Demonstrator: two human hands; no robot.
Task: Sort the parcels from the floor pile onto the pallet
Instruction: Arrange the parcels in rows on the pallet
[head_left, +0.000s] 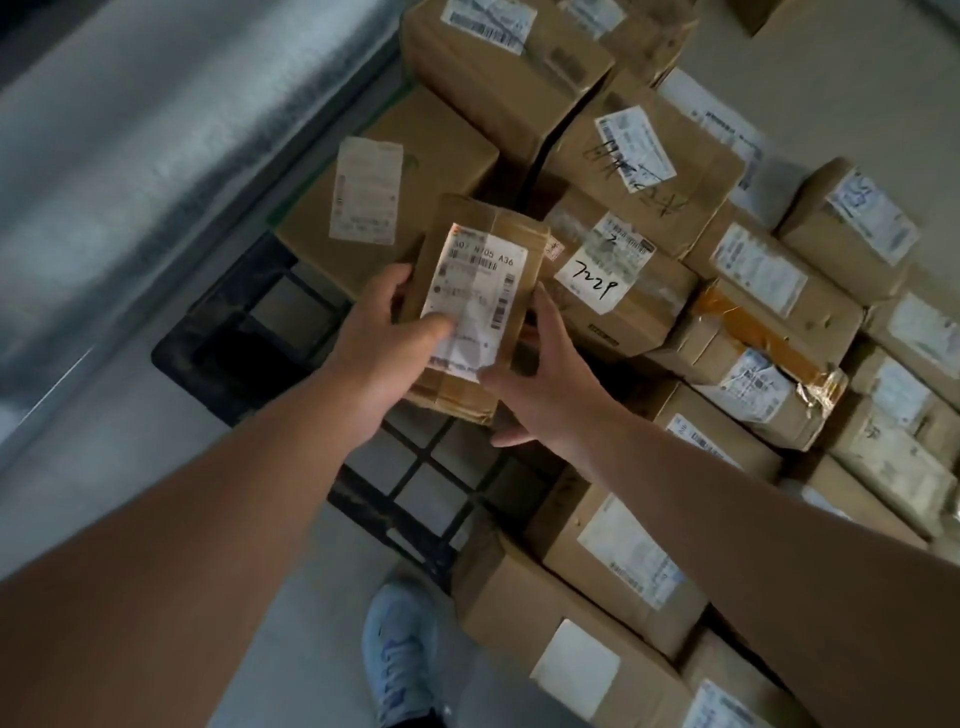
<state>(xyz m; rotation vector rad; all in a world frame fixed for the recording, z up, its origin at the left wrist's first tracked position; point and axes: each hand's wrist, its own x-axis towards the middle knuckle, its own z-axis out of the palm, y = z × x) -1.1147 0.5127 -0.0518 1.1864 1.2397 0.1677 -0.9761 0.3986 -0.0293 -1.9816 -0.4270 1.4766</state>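
Head view: left hand (382, 345) and right hand (540, 387) each grip the small parcel (480, 306), seemingly above the black pallet (249, 322).

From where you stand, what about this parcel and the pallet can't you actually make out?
Head view only:
- Small parcel: its underside is hidden; the left hand covers part of its label, and the small print is blurred.
- Right hand: fingers under the parcel are out of sight.
- Black pallet: mostly covered by boxes, so its extent is unclear.
- Box marked 7229: its printed text is too small.

Head camera looks steeply down (close) over the pallet (249, 332).
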